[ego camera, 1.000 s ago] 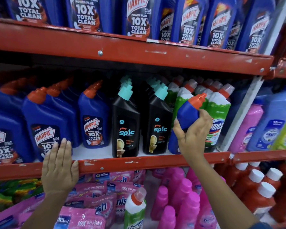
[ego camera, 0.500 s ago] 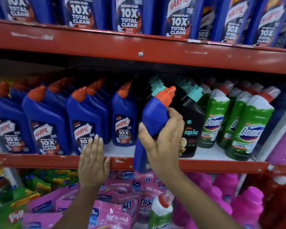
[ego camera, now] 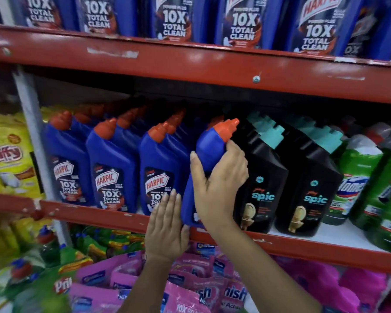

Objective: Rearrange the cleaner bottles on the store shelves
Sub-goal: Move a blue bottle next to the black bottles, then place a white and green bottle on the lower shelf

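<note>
The red shelf carries, from left to right, a row of blue Harpic bottles, then black Spic bottles, then green Domex bottles at the far right, which are blurred and partly cut by the frame edge. Between the blue row and the black bottles there is the held blue bottle, with its orange cap pointing up and a little to the right, so its long axis leans slightly from upright. Its base is at the near edge of the shelf, but I cannot tell if it already stands on the board, because the hands cover this part. The right hand is wrapped around the bottle's middle from the near side, thumb on the left face and the fingers curled over the shoulder. The left hand is flat, with fingers pressed together, and lies against the lower left side of the same bottle, over the shelf lip. I judge that the free place is directly behind the bottle, so the coming move is a push away from the person. The label of the held bottle is not visible.
</note>
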